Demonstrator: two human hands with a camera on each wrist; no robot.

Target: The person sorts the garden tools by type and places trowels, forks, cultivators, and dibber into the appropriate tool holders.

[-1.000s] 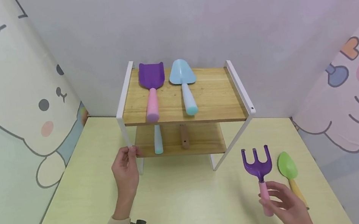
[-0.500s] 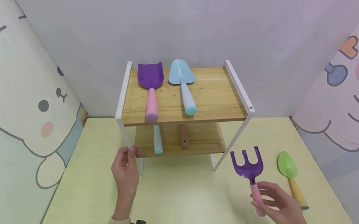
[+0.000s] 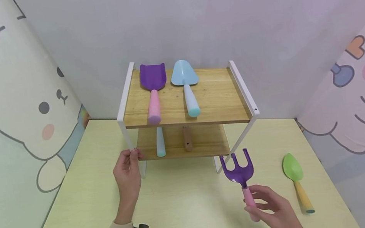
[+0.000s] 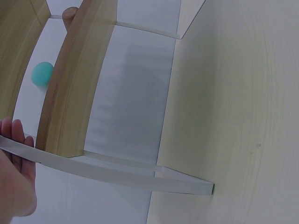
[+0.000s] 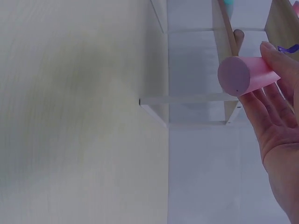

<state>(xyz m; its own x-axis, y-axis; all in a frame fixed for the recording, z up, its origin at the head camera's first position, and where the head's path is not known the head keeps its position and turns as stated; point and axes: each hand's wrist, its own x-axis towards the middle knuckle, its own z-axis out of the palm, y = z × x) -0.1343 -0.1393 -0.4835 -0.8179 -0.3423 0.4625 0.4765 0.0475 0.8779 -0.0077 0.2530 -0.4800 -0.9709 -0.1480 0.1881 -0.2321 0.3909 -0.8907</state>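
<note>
My right hand (image 3: 276, 212) pinches the pink handle of a purple three-pronged garden hand fork (image 3: 241, 174), its prongs pointing away from me, just right of the shelf's front right leg. The handle's end (image 5: 234, 76) faces the right wrist camera. My left hand (image 3: 128, 175) grips the white left post (image 4: 93, 169) of a two-tier wooden shelf (image 3: 217, 99) at its lower board, fingers round the post. On the upper board lie a purple scoop (image 3: 153, 77) with a pink handle and a light blue trowel (image 3: 184, 74).
A light blue handle (image 3: 160, 142) and a brown wooden handle (image 3: 187, 139) lie on the lower board, their far ends hidden under the upper one. A green trowel (image 3: 293, 168) with a yellow handle rests on the table (image 3: 189, 214) at right. Cartoon-printed walls stand around.
My right hand has carried the hand fork leftward, away from the green trowel and toward the shelf's right leg. My left hand keeps its grip on the post.
</note>
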